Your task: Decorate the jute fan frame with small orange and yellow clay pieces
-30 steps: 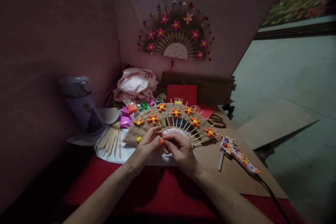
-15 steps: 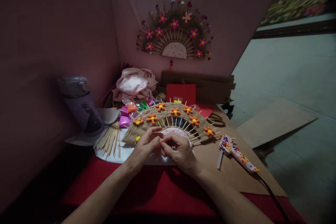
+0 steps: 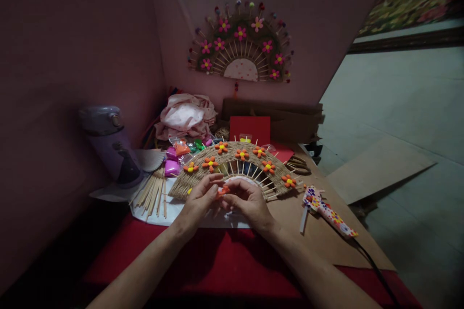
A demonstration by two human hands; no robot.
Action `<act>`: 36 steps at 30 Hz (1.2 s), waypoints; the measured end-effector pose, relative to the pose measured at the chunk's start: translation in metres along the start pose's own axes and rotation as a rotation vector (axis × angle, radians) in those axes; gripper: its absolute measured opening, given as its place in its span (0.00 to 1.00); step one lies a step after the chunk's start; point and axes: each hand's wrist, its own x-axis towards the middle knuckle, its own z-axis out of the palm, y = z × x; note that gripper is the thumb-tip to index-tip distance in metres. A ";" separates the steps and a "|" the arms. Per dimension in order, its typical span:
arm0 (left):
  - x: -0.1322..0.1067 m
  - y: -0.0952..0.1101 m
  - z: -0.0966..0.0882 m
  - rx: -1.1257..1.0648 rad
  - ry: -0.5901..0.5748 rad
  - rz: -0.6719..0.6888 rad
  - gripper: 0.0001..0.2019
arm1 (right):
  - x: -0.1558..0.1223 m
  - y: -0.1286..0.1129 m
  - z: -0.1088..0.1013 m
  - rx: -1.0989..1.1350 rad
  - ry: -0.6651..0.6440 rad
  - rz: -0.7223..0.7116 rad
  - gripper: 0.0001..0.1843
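My left hand [image 3: 200, 199] and my right hand [image 3: 250, 203] meet in front of the fan, fingertips pinched around a small piece of orange clay [image 3: 222, 191]. Its exact shape is partly covered by my fingers. Behind them lies a twine-woven fan [image 3: 235, 147] with stick ribs, set with several orange clay flowers [image 3: 242, 154] that have yellow centres. A yellow clay dot [image 3: 189, 191] shows at the fan's lower left, partly behind my left hand. The fan's pale dotted base is mostly covered by my hands.
A glue gun in flowered wrapping [image 3: 328, 210] lies right on cardboard [image 3: 348, 251], its cord running forward. Wooden sticks [image 3: 154, 193], clay packets [image 3: 173, 168] and a purple bottle [image 3: 112, 147] stand left. Scissors [image 3: 299, 165] lie behind right. A finished fan [image 3: 239, 48] hangs on the pink board.
My fingers have parted slightly and more of the orange clay shows between them. My right hand's fingers have lifted and straightened a little. The fan and tools have stayed put.
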 end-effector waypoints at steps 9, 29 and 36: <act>-0.002 0.000 0.001 0.073 -0.024 0.012 0.20 | -0.006 -0.005 0.001 -0.145 -0.086 -0.019 0.09; 0.001 0.001 0.001 0.068 -0.026 -0.124 0.18 | -0.009 -0.004 -0.002 -0.454 0.025 -0.355 0.07; 0.000 0.002 0.002 0.141 0.048 -0.145 0.23 | -0.010 -0.003 -0.003 -0.622 0.021 -0.565 0.04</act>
